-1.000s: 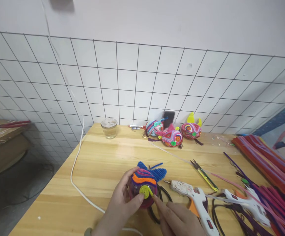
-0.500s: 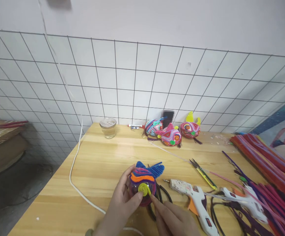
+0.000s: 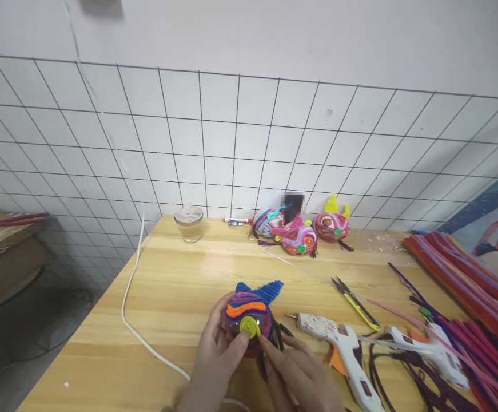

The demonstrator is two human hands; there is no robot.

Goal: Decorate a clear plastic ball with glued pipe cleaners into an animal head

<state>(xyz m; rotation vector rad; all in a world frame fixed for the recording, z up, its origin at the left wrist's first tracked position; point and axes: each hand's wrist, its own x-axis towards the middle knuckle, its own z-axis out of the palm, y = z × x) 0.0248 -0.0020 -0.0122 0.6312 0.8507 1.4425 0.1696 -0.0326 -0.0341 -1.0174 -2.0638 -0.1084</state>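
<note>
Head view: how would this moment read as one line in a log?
left hand: grips ball ornament | right hand: fingertip at yellow spiral | beside: glue gun | surface: wooden table

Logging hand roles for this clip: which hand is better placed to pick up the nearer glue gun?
Probably the right hand: the glue gun lies just to its right, while the left hand cradles the pipe-cleaner ball on the far side from the gun.

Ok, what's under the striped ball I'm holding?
Dark pipe cleaners loop out beside the striped ball on the table. The left hand and right hand cover the rest.
</note>
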